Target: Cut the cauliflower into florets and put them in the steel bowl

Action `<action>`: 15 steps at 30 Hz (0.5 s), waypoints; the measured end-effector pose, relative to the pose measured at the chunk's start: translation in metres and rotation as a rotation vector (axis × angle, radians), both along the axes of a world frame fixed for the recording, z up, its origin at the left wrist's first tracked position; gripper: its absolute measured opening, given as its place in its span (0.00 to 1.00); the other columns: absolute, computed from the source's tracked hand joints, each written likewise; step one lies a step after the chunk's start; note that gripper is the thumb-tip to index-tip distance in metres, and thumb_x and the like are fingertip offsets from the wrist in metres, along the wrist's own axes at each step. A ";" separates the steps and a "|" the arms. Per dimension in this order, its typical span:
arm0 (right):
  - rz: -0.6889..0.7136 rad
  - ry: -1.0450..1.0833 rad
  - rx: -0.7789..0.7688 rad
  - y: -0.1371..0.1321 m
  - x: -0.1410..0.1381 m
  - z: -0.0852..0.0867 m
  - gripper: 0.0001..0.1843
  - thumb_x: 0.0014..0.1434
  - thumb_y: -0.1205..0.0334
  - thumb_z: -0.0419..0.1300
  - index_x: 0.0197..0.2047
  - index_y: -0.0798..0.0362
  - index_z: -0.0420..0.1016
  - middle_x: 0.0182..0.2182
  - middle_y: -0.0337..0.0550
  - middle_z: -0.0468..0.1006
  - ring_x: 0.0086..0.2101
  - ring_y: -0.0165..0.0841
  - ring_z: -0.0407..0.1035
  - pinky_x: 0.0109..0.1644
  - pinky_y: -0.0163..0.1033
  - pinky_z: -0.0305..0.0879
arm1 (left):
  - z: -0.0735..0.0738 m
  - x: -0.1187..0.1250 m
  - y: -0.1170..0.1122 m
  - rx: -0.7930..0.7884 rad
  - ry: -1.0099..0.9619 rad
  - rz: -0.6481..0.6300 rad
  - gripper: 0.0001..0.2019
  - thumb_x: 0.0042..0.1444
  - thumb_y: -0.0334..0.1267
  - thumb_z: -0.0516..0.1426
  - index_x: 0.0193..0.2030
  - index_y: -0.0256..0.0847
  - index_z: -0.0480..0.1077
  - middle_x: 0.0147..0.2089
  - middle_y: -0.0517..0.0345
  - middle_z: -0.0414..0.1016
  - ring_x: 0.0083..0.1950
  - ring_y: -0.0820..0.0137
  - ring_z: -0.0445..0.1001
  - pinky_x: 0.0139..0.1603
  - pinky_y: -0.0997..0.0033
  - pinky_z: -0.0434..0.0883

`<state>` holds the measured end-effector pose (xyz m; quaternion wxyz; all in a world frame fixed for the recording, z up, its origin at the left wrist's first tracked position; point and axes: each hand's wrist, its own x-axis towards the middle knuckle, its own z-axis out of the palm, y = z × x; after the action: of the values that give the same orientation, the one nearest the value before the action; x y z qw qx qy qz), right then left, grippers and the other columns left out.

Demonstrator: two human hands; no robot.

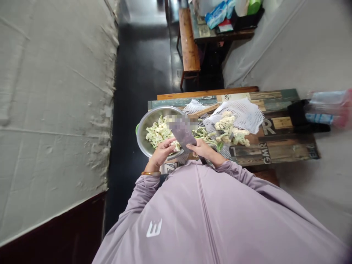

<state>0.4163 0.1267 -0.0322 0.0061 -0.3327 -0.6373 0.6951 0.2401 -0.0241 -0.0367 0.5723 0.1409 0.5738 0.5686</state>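
My left hand point(161, 154) is closed on a small cauliflower floret point(176, 146) at the near rim of a metal bowl point(141, 141). Cut cauliflower pieces point(158, 131) fill much of that bowl. In my right hand point(202, 149) is a cleaver point(183, 135), its broad blade slanting up and left over the bowl's right side. A pixelated patch covers the blade's far end. Larger cauliflower chunks point(225, 124) lie right of the blade on white foam netting point(249, 112), with green stems and leaves point(205, 135) between them and the bowl.
The bowl and netting rest on a patchwork wooden table point(275, 145). A black holder with plastic packs point(309, 115) stands at its right end. Beyond are a wooden bench point(189, 40) and a second table point(202, 31) bearing packets. A pale wall point(55, 91) rises at left.
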 end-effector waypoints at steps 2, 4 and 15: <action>-0.028 -0.015 0.003 0.014 0.007 -0.001 0.20 0.50 0.44 0.64 0.28 0.53 0.70 0.19 0.34 0.69 0.17 0.27 0.62 0.22 0.34 0.60 | 0.005 0.002 -0.005 -0.011 0.031 0.015 0.27 0.49 0.43 0.69 0.56 0.40 0.76 0.44 0.51 0.81 0.44 0.65 0.80 0.40 0.73 0.74; -0.094 -0.003 0.011 0.029 0.012 -0.001 0.20 0.49 0.43 0.64 0.29 0.54 0.71 0.20 0.35 0.71 0.18 0.27 0.62 0.22 0.35 0.62 | 0.007 0.001 -0.013 -0.021 0.047 0.084 0.26 0.49 0.44 0.68 0.56 0.40 0.76 0.56 0.46 0.78 0.51 0.59 0.80 0.42 0.70 0.75; 0.033 0.131 0.206 0.048 -0.021 0.009 0.13 0.55 0.50 0.62 0.32 0.53 0.74 0.22 0.36 0.72 0.24 0.30 0.68 0.30 0.35 0.66 | -0.005 -0.008 0.018 -0.216 0.466 0.547 0.27 0.53 0.44 0.64 0.59 0.42 0.69 0.70 0.43 0.64 0.71 0.54 0.64 0.66 0.55 0.66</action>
<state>0.3955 0.1748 -0.0233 0.0705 -0.2738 -0.7090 0.6460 0.2322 -0.0059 -0.0416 0.2648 0.0469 0.7617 0.5894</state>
